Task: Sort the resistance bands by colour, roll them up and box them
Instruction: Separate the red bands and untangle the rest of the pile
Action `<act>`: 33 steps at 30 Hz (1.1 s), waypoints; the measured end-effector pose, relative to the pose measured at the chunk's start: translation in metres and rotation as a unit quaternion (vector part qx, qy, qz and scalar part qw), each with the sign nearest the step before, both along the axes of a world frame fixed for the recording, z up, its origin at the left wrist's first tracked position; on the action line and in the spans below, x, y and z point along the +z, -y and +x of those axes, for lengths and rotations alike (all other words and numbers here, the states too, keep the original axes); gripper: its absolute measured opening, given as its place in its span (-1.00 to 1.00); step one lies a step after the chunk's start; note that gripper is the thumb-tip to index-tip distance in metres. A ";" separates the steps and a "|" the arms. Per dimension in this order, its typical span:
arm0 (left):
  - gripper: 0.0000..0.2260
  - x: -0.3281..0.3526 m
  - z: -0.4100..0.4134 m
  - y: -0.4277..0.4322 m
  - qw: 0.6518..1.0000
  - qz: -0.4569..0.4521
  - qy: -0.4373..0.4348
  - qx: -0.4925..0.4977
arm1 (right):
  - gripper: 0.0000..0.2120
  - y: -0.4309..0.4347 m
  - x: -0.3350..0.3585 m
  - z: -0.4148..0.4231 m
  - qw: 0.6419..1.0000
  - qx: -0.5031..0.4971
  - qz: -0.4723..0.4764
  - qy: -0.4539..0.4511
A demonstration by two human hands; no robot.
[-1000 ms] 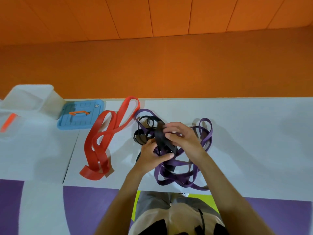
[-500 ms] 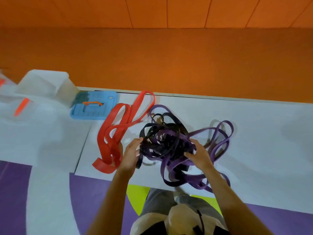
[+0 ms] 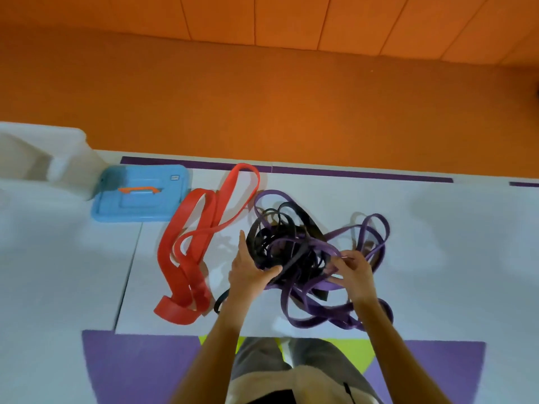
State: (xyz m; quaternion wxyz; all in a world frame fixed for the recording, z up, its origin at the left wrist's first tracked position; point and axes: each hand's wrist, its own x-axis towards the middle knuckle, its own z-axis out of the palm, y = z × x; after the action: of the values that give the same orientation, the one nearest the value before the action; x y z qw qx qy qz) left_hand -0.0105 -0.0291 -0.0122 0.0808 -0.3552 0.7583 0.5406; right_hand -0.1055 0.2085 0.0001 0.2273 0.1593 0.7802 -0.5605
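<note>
Black bands (image 3: 306, 220) & purple bands (image 3: 328, 285) are lying tangled at frame ctr, red bands (image 3: 186, 284) just left. Left hand (image 3: 250, 275) is gripping black loops; right hand (image 3: 354, 272) is pinching a purple strand.

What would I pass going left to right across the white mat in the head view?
white box → blue lid → red bands → black and purple tangle. The hands overlap the tangle, so they are left out.
</note>
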 end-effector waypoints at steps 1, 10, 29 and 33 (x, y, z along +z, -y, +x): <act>0.27 -0.001 -0.003 -0.001 1.000 -0.010 -0.006 -0.022 | -0.89 0.002 0.007 0.002 1.000 -0.002 -0.007 -0.004; -0.20 -0.003 -0.018 -0.028 0.964 -0.208 -0.093 -0.137 | -0.91 0.012 0.045 0.013 0.995 0.024 -0.005 -0.093; 0.12 0.019 -0.032 -0.085 0.981 -0.183 -0.011 -0.060 | -0.78 -0.015 0.101 -0.055 0.943 0.283 -0.130 -0.115; -0.55 0.016 -0.041 -0.106 0.963 -0.263 -0.031 -0.044 | -0.81 -0.039 0.069 -0.064 0.939 0.319 -0.120 -0.045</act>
State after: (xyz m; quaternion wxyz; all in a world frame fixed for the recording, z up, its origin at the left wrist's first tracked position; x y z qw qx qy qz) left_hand -0.0517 0.0768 0.0039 -0.0157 -0.3135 0.8905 0.3294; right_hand -0.1699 0.2474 0.0689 0.3763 -0.1515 0.7267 -0.5545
